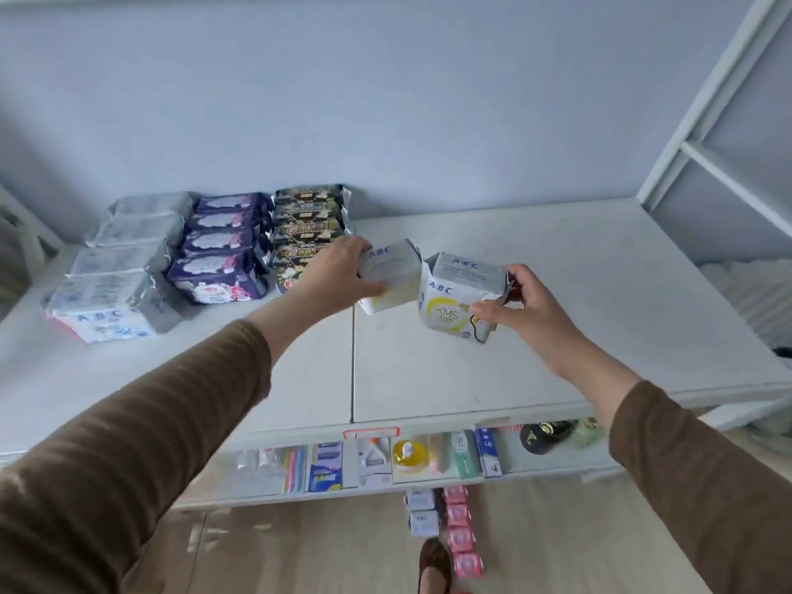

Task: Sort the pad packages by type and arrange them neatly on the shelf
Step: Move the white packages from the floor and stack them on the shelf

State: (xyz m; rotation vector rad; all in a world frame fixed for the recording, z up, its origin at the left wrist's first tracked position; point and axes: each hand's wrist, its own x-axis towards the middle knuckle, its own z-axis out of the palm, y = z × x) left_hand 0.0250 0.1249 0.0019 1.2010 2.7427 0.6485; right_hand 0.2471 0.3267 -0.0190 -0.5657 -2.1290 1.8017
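While the left hand [338, 272] is curling its fingers over the top of one white-and-yellow ABC pack [392, 274] with the thumb pressing along its near face, the right hand [520, 306] is pinching a second white-and-yellow ABC pack [460, 297] by its crimped right end, thumb in front, fingers behind. Both packs are sitting just above or on the white shelf [557, 336]; contact with the surface is hard to tell. The two packs are touching corner to corner, the left-hand one lying nearer the back wall [385, 100].

Taking the black-and-gold row [309, 233] as landmark: the left-hand pack is being held just right of it, close beside its front packs; the right-hand pack is lying further right again. Left of the landmark a row of purple packs [223, 246] is running front to back, touching it. Left of those a row of grey-white ABC packs [120, 267] is standing, likewise front to back.

Brown sleeves [141, 443] are covering both forearms. Below the landmark's shelf a lower shelf [385, 486] is showing small boxed goods and a yellow bottle [409, 456]. On the wooden floor [300, 550] pink packs [460, 533] and small white packs [422, 510] are lying in lines, a brown shoe [433, 568] beside them
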